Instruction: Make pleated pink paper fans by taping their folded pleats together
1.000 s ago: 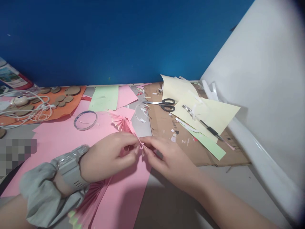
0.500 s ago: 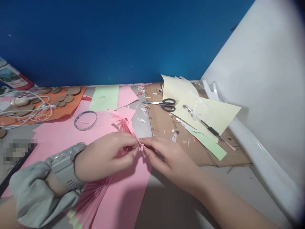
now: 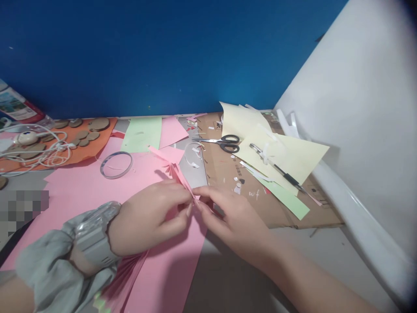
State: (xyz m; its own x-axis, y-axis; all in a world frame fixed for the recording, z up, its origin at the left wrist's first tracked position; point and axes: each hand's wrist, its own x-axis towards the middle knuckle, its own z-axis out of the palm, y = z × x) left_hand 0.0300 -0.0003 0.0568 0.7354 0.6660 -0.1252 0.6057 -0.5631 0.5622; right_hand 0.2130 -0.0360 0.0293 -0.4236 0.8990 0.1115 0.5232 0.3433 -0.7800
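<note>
Pleated pink paper (image 3: 181,177) stands up between my hands, its folds pressed narrow at the near end. My left hand (image 3: 154,217), with a grey watch and a grey scrunchie at the wrist, pinches that paper between thumb and fingers. From the other side my right hand (image 3: 228,213) pinches the same end, fingertips almost meeting the left ones. Below my left wrist a fanned pink paper (image 3: 128,274) with light green edging shows; whether it joins the held piece is hidden by my hand. A large pink sheet (image 3: 81,193) lies beneath.
Black-handled scissors (image 3: 230,143) and a pen (image 3: 276,167) lie right, on cardboard (image 3: 224,174) and cream paper (image 3: 306,152). A tape ring (image 3: 116,165) rests on the pink sheet. Far left are white earphones (image 3: 61,154), orange paper (image 3: 110,130) and a bottle (image 3: 19,104).
My left hand has shifted slightly right toward my right hand. The upper pleats of the pink paper are squeezed closer together, less fanned than before.
</note>
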